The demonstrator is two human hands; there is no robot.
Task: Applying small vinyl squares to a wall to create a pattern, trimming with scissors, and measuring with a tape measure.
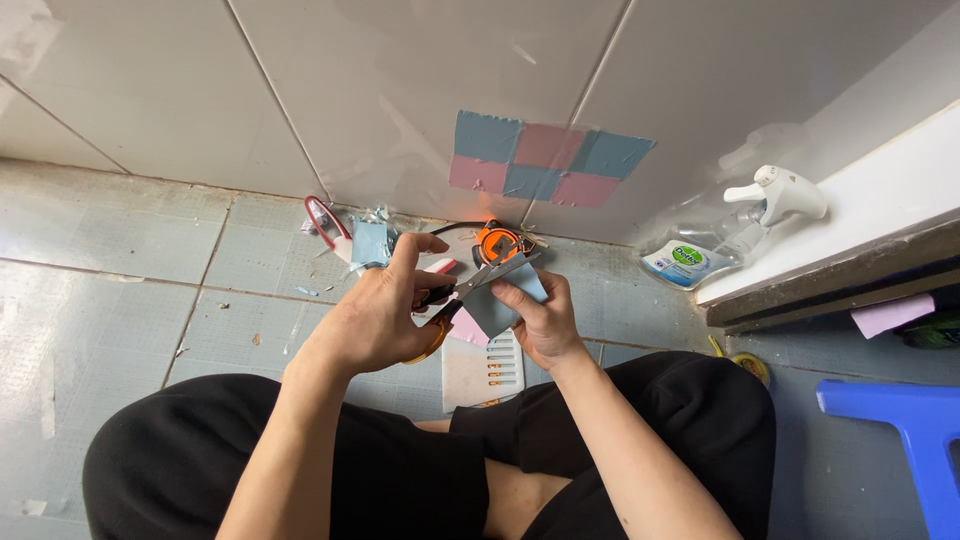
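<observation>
Two hands meet at the centre of the head view, over a grey tiled floor (120,260). Left hand (385,315) is closed round the handles of a pair of scissors (470,285), blades partly open and biting into a blue sheet (500,305). Right hand (545,320) pinches that sheet from the lower edge, fingers curled under it. A pink piece (468,328) peeks out just below the blades, can't tell if it's held.

Progress-wise: six blue and pink squares (548,160) already sit stuck on the wall tile at upper centre, in a checker pattern, so some are done. The cut in hand looks only started, I'd say.

Other bits: an orange tape measure (498,243) just above the hands, more blue scraps (368,243) and a second pair of scissors (322,218) to the left, a spray bottle (740,225) at right, a blue stool (915,430) lower right.
</observation>
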